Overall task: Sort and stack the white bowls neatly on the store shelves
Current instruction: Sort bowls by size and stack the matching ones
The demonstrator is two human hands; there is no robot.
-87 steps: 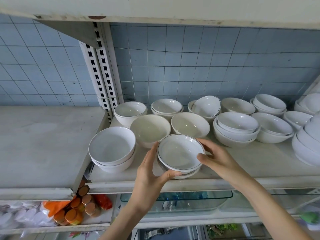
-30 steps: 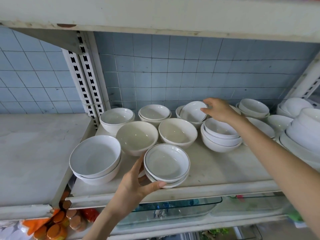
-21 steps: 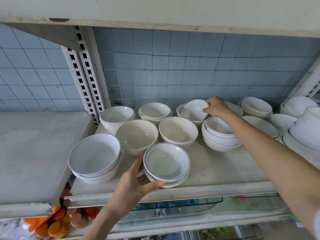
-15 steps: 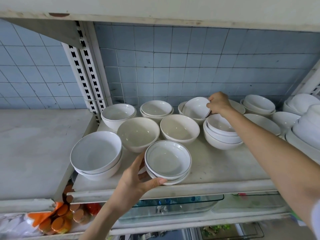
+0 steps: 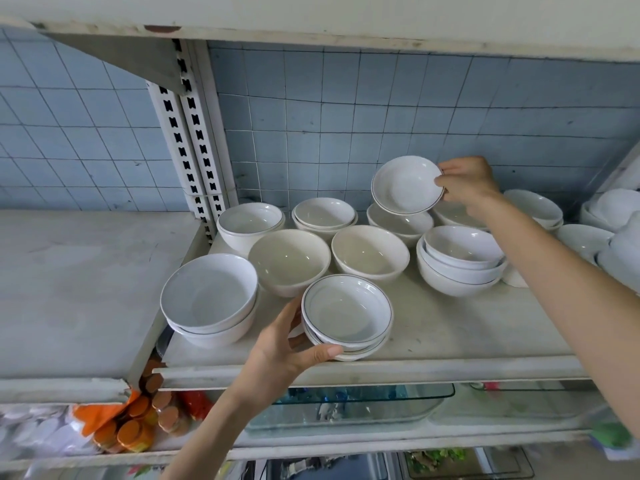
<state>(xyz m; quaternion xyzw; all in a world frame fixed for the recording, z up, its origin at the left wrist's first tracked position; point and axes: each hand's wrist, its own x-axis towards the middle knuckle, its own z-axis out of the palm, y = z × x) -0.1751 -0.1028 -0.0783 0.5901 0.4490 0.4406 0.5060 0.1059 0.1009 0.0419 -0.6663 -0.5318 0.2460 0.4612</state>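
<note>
At the front edge of the shelf (image 5: 450, 341), the left hand (image 5: 287, 351) cups a stack of shallow bowls (image 5: 347, 315) with dark rims. Its grip is wide, with the thumb along the near side and the fingers round the left side. The stack stands on the shelf, its top bowl empty. Just left sits a pair of deep bowls (image 5: 209, 299), nested. Behind stand two cream bowls (image 5: 289, 259), side by side and empty. Farther back, the right hand (image 5: 465, 183), arm stretched over the shelf, pinches the rim of a small bowl (image 5: 407, 185). It holds the bowl tilted in the air above a back-row bowl (image 5: 398, 223).
</note>
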